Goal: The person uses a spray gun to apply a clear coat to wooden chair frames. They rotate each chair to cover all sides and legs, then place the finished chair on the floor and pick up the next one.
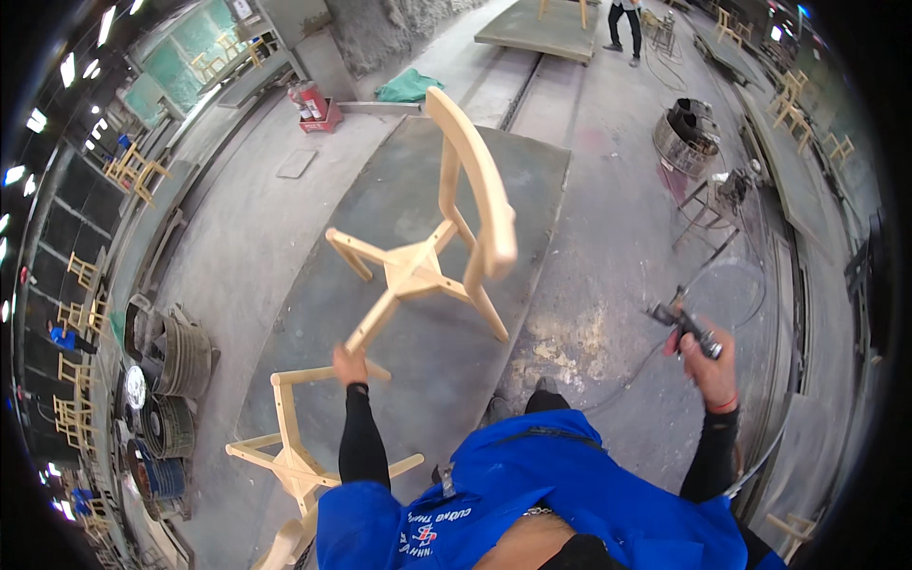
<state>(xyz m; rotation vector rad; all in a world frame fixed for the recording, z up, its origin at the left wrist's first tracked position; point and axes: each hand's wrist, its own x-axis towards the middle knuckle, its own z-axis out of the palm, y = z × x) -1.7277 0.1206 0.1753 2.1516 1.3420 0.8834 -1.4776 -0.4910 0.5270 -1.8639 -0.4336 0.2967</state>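
A pale wooden chair frame [418, 264] with a curved backrest and a cross-shaped seat support stands on a grey platform. My left hand [351, 366] is closed round the end of its near leg. Off to the right, my right hand [714, 366] grips a spray gun [692, 328], its nozzle turned toward the chair side but well apart from it. A thin hose hangs near the gun. Just left of my left forearm is a second wooden chair frame [299, 465], partly cut off by the lower edge and my sleeve.
The grey platform [332, 313] lies in front of me. Metal drums [171, 356] line the left, beside a rail with more chairs. Red extinguishers [309, 100] stand far left. At right are a metal stand [708, 214] and a tub [686, 138]. A person [624, 28] stands far back.
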